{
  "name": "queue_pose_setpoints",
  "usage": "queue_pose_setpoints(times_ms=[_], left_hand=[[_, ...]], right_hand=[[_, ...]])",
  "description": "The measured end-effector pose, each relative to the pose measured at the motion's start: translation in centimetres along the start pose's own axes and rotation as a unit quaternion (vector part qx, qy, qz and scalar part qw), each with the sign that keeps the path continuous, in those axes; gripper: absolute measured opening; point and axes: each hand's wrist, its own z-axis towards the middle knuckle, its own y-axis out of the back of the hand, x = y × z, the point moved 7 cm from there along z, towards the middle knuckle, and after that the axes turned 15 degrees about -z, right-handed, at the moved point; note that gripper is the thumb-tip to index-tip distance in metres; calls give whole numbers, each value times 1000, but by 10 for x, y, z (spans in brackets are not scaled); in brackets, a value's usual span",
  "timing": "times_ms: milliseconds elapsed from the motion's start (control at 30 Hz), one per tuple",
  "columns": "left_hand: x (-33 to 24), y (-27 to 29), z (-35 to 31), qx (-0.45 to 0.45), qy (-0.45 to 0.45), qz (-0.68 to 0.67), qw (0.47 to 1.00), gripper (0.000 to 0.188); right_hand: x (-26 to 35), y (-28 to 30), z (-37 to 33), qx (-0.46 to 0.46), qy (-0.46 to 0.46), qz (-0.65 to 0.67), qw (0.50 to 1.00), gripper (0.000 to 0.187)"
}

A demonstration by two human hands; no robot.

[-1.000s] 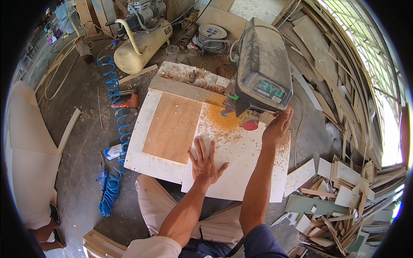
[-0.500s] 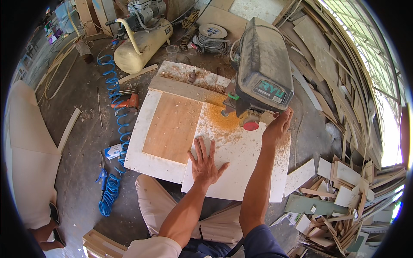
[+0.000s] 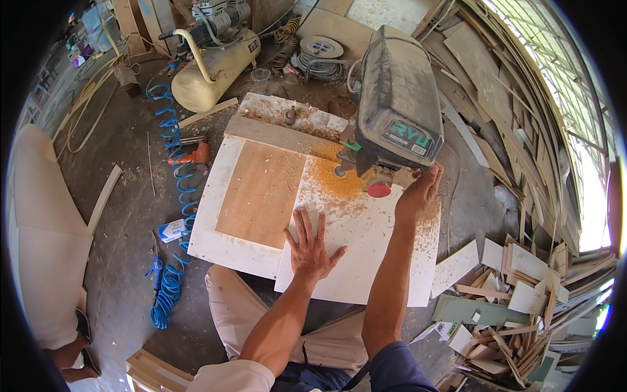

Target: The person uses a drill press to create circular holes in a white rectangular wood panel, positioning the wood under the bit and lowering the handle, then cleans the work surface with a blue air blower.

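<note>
A dark, dusty drill press [image 3: 401, 98] stands over a white work board. My left hand [image 3: 310, 251] lies flat with fingers spread on a white panel [image 3: 356, 261], pressing near its left edge. A thin brown wood sheet [image 3: 261, 196] lies left of that hand. My right hand [image 3: 418, 193] is raised at the lower right of the machine's head, fingers curled; what they grip is hidden behind the hand. A round red part [image 3: 379, 190] shows beside it, under the head. Orange sawdust [image 3: 333, 179] surrounds a round hole in the panel, below the machine, along a wooden fence [image 3: 281, 136].
A cream air compressor [image 3: 212, 72] stands at the far left. A coiled blue hose [image 3: 171, 294] and an orange power tool [image 3: 191, 157] lie on the floor to the left. Wood offcuts [image 3: 509, 313] pile up at the right. Another person's feet [image 3: 83, 340] show at the lower left.
</note>
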Motion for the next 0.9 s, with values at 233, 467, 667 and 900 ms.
queue_pose_setpoints(times_ms=[233,467,667,900], left_hand=[[-2,3,0,-2,-2,2,1000,106],[-1,2,0,0,-2,1,1000,106],[-1,1,0,-1,0,-2,1000,106],[0,0,0,0,3,0,1000,106]], right_hand=[[1,1,-1,7,-4,-20,1000,36],[3,0,-3,5,4,-12,1000,36],[2,1,-2,-6,15,-16,1000,35],[1,3,-4,-11,6,-26,1000,35]])
